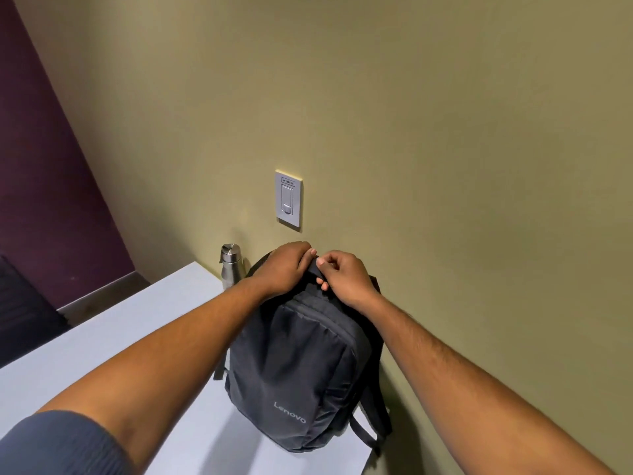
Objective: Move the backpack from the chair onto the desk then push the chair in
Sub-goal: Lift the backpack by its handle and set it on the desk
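While both hands [310, 269] hold its top, backpack [301, 371] stands upright on desk [102, 337].

Steel bottle [230, 265] by wall, wall switch [288, 200] above

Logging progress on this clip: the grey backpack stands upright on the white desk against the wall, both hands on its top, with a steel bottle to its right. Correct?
Not quite. In the head view the steel bottle stands to the left of the backpack, not its right. The rest holds: backpack upright on the white desk, left hand and right hand on its top.
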